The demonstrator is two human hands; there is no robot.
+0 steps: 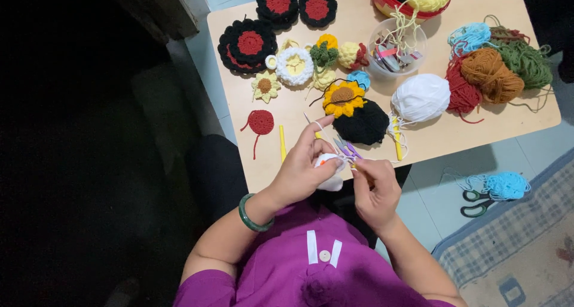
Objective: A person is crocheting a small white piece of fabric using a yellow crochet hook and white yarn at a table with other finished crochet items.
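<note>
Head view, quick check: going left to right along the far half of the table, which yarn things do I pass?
Black and red crochet round → white ring piece → sunflower piece → white yarn ball → brown yarn → green yarn.

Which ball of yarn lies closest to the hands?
The black ball of yarn, just beyond the left hand and right hand. The white ball lies farther right.

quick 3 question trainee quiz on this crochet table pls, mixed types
1. True or false: the left hand holds a small white crochet piece.
2. Which ball of yarn lies nearest the sunflower? A white B black C brown
3. Fill in: the scissors lie on the ____.

Key: 1 true. 2 B, the black ball touches it. 3 floor, beside blue yarn.
</note>
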